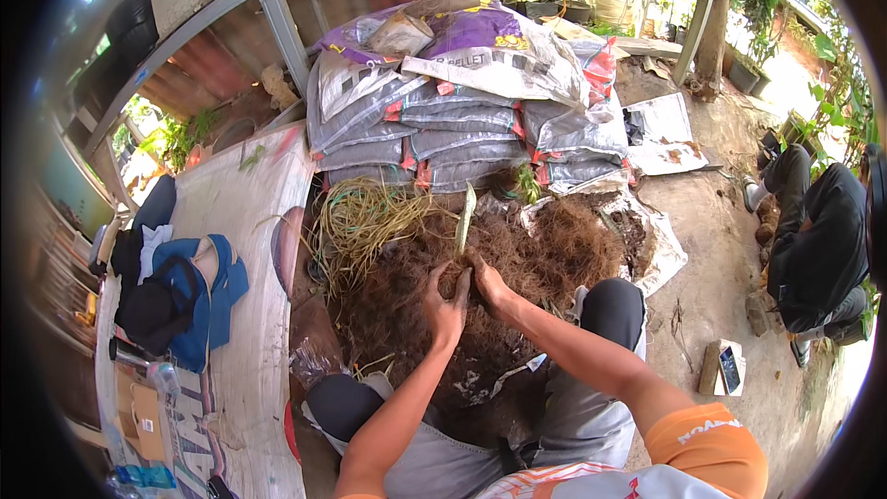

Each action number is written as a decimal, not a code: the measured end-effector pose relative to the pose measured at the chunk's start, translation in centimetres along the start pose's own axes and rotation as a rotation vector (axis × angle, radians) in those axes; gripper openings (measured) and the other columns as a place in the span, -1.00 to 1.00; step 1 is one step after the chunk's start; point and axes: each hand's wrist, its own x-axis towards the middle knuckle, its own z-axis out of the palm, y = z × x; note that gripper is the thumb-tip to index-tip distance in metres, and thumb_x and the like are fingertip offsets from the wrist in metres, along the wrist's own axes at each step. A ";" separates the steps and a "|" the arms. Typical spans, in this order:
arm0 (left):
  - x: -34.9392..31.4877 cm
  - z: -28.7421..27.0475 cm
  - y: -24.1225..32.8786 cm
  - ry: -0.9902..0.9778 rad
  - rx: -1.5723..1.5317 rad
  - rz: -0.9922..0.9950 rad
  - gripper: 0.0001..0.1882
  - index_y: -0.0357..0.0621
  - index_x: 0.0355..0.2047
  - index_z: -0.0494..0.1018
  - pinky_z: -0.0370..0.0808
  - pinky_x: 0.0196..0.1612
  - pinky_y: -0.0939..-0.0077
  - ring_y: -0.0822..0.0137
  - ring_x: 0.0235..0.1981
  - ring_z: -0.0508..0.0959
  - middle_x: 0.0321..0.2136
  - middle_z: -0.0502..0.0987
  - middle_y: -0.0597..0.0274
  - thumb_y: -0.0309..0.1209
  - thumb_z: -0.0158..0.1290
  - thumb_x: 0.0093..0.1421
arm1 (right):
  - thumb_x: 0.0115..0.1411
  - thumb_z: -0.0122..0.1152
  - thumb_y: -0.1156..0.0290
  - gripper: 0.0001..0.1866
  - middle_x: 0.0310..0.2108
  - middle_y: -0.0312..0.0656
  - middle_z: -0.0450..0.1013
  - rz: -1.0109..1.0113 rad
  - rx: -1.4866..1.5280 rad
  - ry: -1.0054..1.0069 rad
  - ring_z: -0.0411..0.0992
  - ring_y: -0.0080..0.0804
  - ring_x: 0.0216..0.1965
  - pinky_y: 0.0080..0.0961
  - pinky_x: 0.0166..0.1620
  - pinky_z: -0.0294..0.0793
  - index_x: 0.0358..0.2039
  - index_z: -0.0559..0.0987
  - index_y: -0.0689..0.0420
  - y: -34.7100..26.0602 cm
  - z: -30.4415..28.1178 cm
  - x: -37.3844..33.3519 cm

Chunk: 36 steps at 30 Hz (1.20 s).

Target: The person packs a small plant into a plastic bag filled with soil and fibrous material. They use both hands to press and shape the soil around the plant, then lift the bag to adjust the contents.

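Note:
Both my hands are cupped around a small brown fibre clump, from which a long pale-green leaf rises upright. My left hand wraps the clump's left and near side. On its right side presses my right hand, its fingers curled at the leaf's base. Beneath and around my hands spreads a heap of loose brown coconut fibre. A tangle of yellow-green string lies on the heap's left part.
Stacked grey sacks stand beyond the heap, with a purple-and-white sack on top. At left, a board-topped table bears a blue garment. A phone rests on a block at right. Another person sits far right.

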 end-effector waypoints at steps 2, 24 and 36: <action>0.5 -0.3 -0.5 -0.002 -0.022 0.023 -0.60 -0.20 -0.05 0.41 0.31 0.05 0.40 0.32 -0.09 0.43 -0.12 0.46 0.17 -0.29 0.17 0.16 | 0.30 -0.21 -0.08 -0.45 -0.11 -0.21 0.43 -0.022 0.026 -0.052 0.39 -0.36 -0.13 -0.31 0.00 0.35 0.05 0.43 0.07 -0.4 0.2 -0.4; -2.2 1.6 0.6 -0.113 0.289 0.045 -0.36 -0.44 0.05 0.11 0.12 0.21 0.07 -0.13 0.15 0.21 0.07 0.20 -0.33 -0.08 -0.05 0.26 | 0.24 -0.02 0.34 -0.72 -0.20 -0.24 0.46 0.061 0.237 -0.099 0.42 -0.42 -0.20 -0.40 -0.13 0.45 -0.10 0.52 0.13 1.7 -2.2 -0.8; 1.3 -1.2 0.8 -0.224 -0.637 -0.697 -0.33 0.00 0.15 0.23 0.35 0.05 0.25 0.26 0.07 0.33 0.07 0.31 0.24 0.08 0.06 0.14 | 0.36 -0.28 0.09 -0.47 -0.01 -0.01 0.41 -0.395 -0.526 -0.004 0.31 -0.24 0.05 -0.39 0.14 0.22 0.14 0.34 0.21 -0.9 0.7 -2.9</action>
